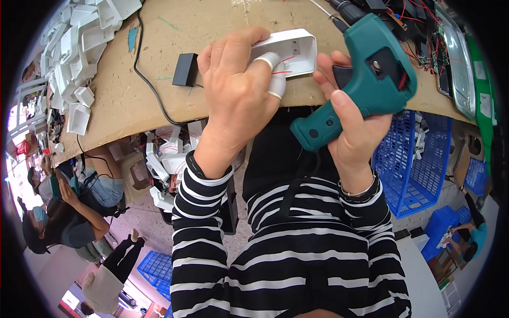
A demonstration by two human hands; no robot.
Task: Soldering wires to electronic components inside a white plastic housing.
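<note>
My left hand [236, 87] is closed on an open white plastic housing [303, 50] at the middle of the table. White covers wrap its thumb and a finger, which reach into the housing. Thin red wires show inside the shell. In my right hand [358, 130] is a green cordless drill [366, 47], gripped by its handle, with the fingers near the black trigger. The drill's black chuck points up and left, away from the housing, and a thin bit extends from it. A small black box [184, 69] lies left of my left hand, with a cable running from it.
White plastic shells [79, 47] are heaped at the far left. A black cable [137, 66] crosses the table to its front edge. Electronic parts with red wires [419, 26] crowd the far right. Blue crates [395, 169] stand below, right. A co-worker [74, 206] sits left.
</note>
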